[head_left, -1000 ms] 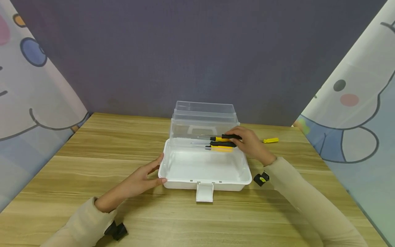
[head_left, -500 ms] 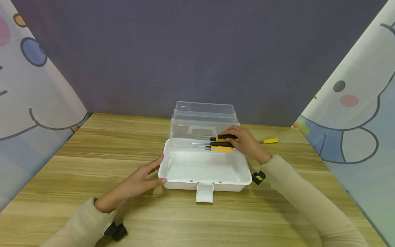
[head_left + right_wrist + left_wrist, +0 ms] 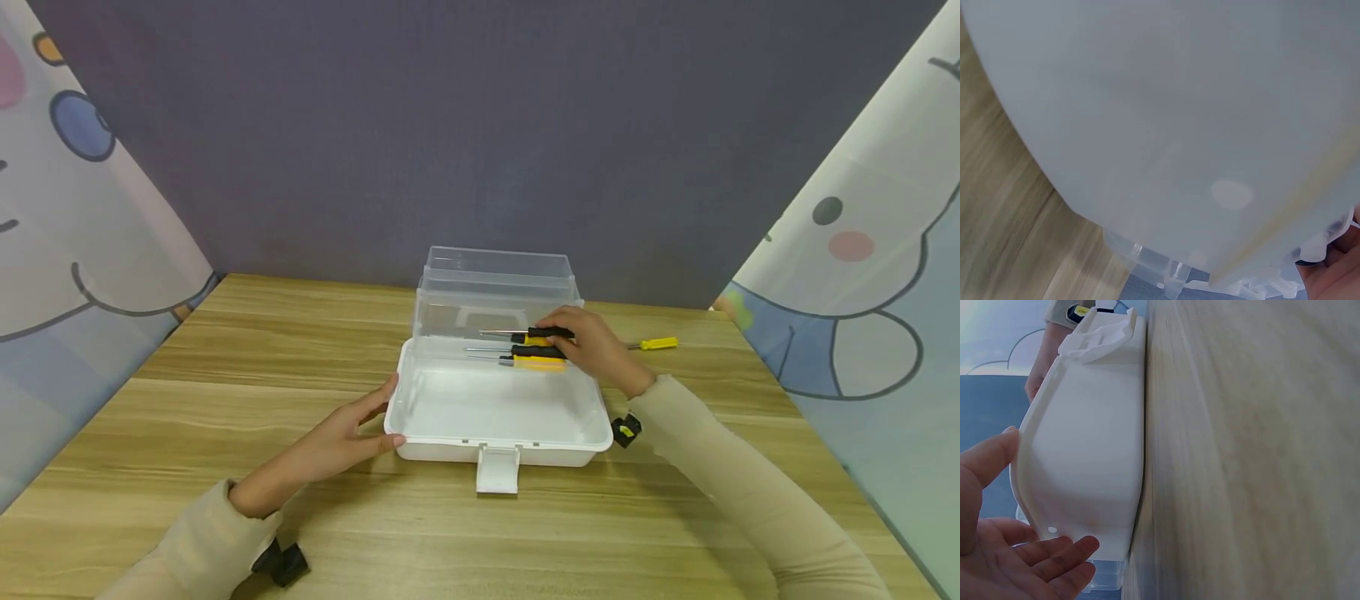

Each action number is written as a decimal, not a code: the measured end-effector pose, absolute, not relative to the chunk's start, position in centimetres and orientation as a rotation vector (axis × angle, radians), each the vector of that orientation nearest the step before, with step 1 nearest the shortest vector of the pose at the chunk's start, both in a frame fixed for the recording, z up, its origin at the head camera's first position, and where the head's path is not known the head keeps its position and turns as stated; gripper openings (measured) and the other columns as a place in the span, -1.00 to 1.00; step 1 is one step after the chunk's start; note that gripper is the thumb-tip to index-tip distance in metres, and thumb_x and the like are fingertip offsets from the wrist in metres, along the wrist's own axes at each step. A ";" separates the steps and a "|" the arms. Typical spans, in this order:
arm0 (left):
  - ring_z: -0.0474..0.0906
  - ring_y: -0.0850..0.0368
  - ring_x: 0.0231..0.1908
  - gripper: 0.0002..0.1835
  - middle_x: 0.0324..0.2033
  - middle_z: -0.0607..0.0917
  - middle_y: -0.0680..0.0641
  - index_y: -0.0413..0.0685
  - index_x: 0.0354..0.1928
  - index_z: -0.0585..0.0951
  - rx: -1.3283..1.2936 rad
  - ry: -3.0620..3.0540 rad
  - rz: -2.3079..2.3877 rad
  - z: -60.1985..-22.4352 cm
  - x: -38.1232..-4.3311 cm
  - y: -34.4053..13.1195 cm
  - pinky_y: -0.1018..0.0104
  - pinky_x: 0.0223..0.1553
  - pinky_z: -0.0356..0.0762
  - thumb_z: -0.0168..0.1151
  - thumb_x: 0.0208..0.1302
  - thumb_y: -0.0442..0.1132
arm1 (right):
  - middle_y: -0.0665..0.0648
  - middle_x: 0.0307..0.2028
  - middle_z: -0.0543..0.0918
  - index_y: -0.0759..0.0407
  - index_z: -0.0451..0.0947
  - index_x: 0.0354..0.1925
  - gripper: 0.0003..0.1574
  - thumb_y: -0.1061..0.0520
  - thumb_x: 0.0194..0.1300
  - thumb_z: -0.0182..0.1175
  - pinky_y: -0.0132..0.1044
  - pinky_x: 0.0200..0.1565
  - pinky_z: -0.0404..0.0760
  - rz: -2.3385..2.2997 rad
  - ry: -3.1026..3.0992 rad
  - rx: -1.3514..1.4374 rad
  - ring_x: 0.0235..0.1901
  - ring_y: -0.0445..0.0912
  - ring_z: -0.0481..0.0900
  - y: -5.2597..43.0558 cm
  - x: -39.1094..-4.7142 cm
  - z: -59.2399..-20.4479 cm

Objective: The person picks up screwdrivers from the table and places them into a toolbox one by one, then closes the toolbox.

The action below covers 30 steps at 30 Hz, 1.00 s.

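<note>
A white toolbox (image 3: 504, 451) stands on the table, its clear lid (image 3: 495, 287) tipped up at the back. My left hand (image 3: 345, 433) rests at the box's left front corner, thumb on the rim and relaxed fingers along the side wall. At the box's back right, my right hand (image 3: 596, 348) pinches a black-handled screwdriver (image 3: 546, 332), its shaft pointing left. Below it lie another black-handled screwdriver (image 3: 536, 352) and a yellow-handled screwdriver (image 3: 538, 363). A further yellow handle (image 3: 534, 341) is partly hidden between them. The right wrist view is mostly filled by the box's side wall (image 3: 1160, 112).
One more yellow screwdriver (image 3: 658, 342) lies on the wooden table (image 3: 330, 533) to the right of the box. The front latch (image 3: 497, 469) hangs down. A dark panel (image 3: 480, 142) stands behind the table, with printed cartoon sheets (image 3: 855, 250) at both sides.
My right hand has moved slightly left with the black-handled screwdriver, mostly in the first half second. My left hand and the box have stayed in place.
</note>
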State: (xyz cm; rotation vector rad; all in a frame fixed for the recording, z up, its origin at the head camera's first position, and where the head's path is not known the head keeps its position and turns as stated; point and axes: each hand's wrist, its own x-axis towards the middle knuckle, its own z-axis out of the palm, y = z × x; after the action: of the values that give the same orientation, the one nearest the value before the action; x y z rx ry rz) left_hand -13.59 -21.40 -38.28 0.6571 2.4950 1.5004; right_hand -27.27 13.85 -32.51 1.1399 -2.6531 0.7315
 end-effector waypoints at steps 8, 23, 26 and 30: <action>0.05 -0.32 0.35 -0.08 0.43 -0.11 -0.28 -0.27 0.45 -0.11 0.641 2.494 1.500 -38.3 -13.5 -21.4 -0.20 0.28 -0.02 0.23 0.28 -0.09 | 0.22 -0.07 0.62 0.30 0.57 0.01 -0.66 0.36 0.23 0.21 -0.10 -0.13 0.59 0.737 -2.656 1.128 -0.12 0.06 0.58 13.7 -27.6 -32.6; 0.08 -0.33 0.33 -0.08 0.43 -0.10 -0.30 -0.28 0.45 -0.10 0.651 2.493 1.504 -38.3 -13.5 -21.4 -0.23 0.28 -0.02 0.23 0.27 -0.10 | 0.25 -0.04 0.62 0.30 0.55 0.05 -0.66 0.32 0.29 0.16 -0.11 -0.14 0.58 0.649 -2.724 1.089 -0.13 0.05 0.59 13.6 -28.1 -32.8; 0.08 -0.33 0.33 -0.08 0.43 -0.10 -0.30 -0.28 0.44 -0.10 0.654 2.496 1.503 -38.2 -13.5 -21.4 -0.24 0.28 -0.02 0.23 0.27 -0.10 | 0.25 -0.03 0.62 0.30 0.55 0.06 -0.65 0.31 0.30 0.15 -0.13 -0.18 0.56 0.628 -2.735 1.098 -0.16 0.04 0.58 13.5 -28.2 -32.7; 0.08 -0.33 0.33 -0.08 0.43 -0.10 -0.30 -0.28 0.44 -0.10 0.658 2.500 1.498 -38.2 -13.6 -21.4 -0.23 0.28 -0.02 0.23 0.28 -0.10 | 0.25 -0.03 0.62 0.30 0.55 0.05 -0.66 0.32 0.30 0.15 -0.14 -0.19 0.56 0.621 -2.733 1.119 -0.18 0.02 0.58 13.4 -28.3 -32.7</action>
State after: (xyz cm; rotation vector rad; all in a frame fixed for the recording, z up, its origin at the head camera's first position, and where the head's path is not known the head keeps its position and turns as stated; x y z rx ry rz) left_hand -13.56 -21.37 -38.23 0.6582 2.4998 1.4977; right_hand -28.31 13.37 -32.67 1.1190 -2.7332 0.6210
